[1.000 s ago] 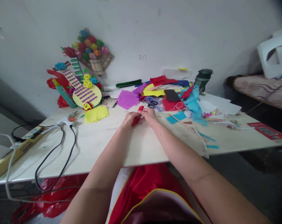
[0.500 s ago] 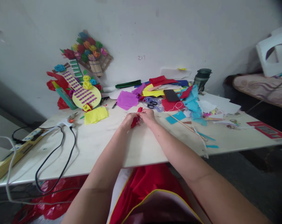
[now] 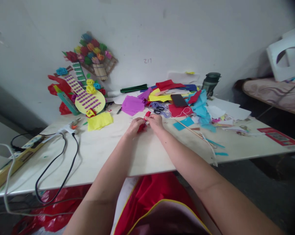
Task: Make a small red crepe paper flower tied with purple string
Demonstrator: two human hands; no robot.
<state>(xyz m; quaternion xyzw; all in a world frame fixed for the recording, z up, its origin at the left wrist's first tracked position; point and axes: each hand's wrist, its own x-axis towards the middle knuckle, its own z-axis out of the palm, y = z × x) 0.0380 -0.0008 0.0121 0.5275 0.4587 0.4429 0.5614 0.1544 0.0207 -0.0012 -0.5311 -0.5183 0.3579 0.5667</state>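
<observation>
My left hand (image 3: 134, 126) and my right hand (image 3: 155, 121) meet over the middle of the white table (image 3: 108, 153). Both are closed on a small piece of red paper (image 3: 142, 125) pinched between their fingertips; a red tip sticks up above the fingers. Much of the paper is hidden by my fingers. Black-handled scissors (image 3: 159, 110) lie just beyond my right hand, and a purple sheet (image 3: 132, 105) lies beyond my left.
A heap of coloured paper (image 3: 184, 98), a dark phone (image 3: 179, 100) and a green bottle (image 3: 211, 83) sit at the back right. A yellow paper guitar (image 3: 88, 99) and paper flowers (image 3: 93, 49) lean on the wall. A power strip (image 3: 17, 156) with black cables lies left.
My hands have stayed together on the red paper, with small finger shifts; the paper now sits lower and more tucked between the fingers. The view drifted slightly.
</observation>
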